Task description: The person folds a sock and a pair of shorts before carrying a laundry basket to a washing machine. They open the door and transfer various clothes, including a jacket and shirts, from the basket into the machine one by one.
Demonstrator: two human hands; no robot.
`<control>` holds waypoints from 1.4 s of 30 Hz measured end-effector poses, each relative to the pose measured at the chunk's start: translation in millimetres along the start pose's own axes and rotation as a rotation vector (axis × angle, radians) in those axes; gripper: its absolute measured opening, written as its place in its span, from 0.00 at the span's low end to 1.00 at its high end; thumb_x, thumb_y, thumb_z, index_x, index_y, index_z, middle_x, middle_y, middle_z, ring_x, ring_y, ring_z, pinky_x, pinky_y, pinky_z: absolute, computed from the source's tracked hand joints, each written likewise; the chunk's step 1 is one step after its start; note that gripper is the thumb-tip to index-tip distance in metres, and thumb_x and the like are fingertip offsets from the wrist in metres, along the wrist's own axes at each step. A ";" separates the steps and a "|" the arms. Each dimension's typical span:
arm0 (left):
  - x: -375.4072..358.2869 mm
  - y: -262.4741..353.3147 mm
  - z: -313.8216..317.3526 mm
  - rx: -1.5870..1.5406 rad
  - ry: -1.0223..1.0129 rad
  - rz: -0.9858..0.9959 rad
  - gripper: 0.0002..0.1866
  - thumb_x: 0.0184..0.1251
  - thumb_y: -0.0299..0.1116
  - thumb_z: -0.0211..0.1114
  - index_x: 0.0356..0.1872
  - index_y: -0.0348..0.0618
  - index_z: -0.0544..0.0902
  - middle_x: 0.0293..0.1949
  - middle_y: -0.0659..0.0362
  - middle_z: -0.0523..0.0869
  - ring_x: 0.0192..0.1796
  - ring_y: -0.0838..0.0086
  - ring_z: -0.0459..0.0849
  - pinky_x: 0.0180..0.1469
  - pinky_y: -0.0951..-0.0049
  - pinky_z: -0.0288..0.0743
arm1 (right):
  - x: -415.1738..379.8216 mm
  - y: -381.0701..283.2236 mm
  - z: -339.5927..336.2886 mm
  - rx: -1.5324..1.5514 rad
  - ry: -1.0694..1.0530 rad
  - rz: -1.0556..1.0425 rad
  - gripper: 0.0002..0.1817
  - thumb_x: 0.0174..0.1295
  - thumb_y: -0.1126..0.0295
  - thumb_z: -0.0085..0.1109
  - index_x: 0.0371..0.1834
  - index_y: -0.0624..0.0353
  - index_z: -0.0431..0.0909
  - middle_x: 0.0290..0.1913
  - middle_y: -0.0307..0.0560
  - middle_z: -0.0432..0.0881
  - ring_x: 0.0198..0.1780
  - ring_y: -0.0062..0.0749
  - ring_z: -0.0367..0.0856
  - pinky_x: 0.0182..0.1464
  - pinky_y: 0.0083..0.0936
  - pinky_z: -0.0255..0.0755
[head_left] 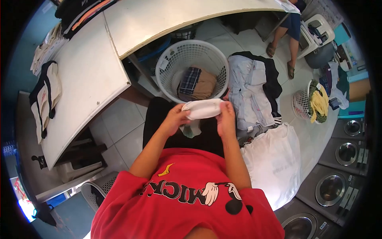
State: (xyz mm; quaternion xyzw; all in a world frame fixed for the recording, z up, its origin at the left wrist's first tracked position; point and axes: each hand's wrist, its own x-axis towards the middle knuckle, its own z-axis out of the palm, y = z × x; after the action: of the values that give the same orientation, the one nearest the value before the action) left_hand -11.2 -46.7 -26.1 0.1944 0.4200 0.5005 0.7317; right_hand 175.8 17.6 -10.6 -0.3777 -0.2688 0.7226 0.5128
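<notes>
Item: small white folded garment [203, 108], held at centre over the lap. Left hand [176, 118] grips its left end; right hand [226, 117] pinches its right end. White laundry basket [167, 67] with folded clothes at 12 o'clock; white bag [274, 159] at 4 o'clock.

A single view — the head camera — looks steeply down from the person's head along the red shirt [187, 195] and forearms. It is close to both hands, which sit near the middle of the picture. The wide, rounded lens bends the edges — the table [83, 83] curves off left and ahead, the washing machines [338, 175] down the right, the tiled floor between.
</notes>
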 end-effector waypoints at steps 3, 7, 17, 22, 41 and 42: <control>-3.7 -0.7 -5.2 0.067 0.158 0.044 0.12 0.59 0.33 0.58 0.44 0.46 0.70 0.38 0.64 0.78 0.38 0.80 0.76 0.39 0.77 0.70 | -0.5 -13.9 3.1 0.016 -0.046 -0.003 0.06 0.63 0.64 0.48 0.33 0.53 0.69 0.34 0.35 0.76 0.37 0.20 0.74 0.40 0.21 0.68; 0.1 -8.4 6.6 0.197 0.319 0.157 0.12 0.58 0.32 0.57 0.43 0.46 0.68 0.35 0.63 0.77 0.35 0.81 0.76 0.36 0.80 0.69 | -6.6 -9.4 14.3 0.016 -0.112 0.074 0.07 0.64 0.64 0.45 0.35 0.55 0.69 0.37 0.38 0.76 0.40 0.23 0.74 0.43 0.24 0.68; -2.8 -12.6 -4.4 0.347 0.282 0.509 0.08 0.59 0.34 0.59 0.34 0.42 0.75 0.30 0.64 0.77 0.32 0.81 0.75 0.34 0.80 0.70 | -4.8 -4.0 5.7 -0.005 -0.184 0.145 0.16 0.63 0.60 0.44 0.46 0.60 0.67 0.49 0.48 0.73 0.52 0.36 0.71 0.53 0.33 0.66; -10.6 -11.8 -4.8 0.368 0.189 0.378 0.08 0.60 0.32 0.56 0.39 0.42 0.74 0.33 0.63 0.78 0.36 0.82 0.75 0.34 0.80 0.70 | 7.9 -6.0 -13.2 -0.024 -0.193 0.201 0.18 0.64 0.59 0.44 0.48 0.61 0.68 0.49 0.49 0.74 0.52 0.35 0.73 0.53 0.32 0.67; -22.1 31.0 8.5 -0.141 -0.055 0.357 0.31 0.58 0.33 0.60 0.62 0.45 0.56 0.39 0.60 0.77 0.41 0.82 0.75 0.43 0.83 0.66 | 0.7 17.5 -3.1 -0.192 -0.023 0.250 0.06 0.63 0.64 0.47 0.35 0.54 0.67 0.29 0.39 0.75 0.17 0.17 0.68 0.11 0.08 0.54; -29.2 37.0 10.3 -0.008 -0.077 0.280 0.26 0.58 0.32 0.58 0.58 0.44 0.62 0.38 0.61 0.77 0.40 0.83 0.74 0.42 0.84 0.66 | 0.8 17.4 5.8 -0.192 0.036 0.212 0.05 0.63 0.65 0.47 0.35 0.53 0.67 0.30 0.39 0.76 0.18 0.18 0.71 0.12 0.09 0.56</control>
State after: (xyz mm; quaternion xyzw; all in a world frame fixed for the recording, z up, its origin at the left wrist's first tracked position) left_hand -28.3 -55.7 18.2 0.2676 0.3583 0.5915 0.6709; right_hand 161.5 12.6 -21.0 -0.4641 -0.2859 0.7370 0.3997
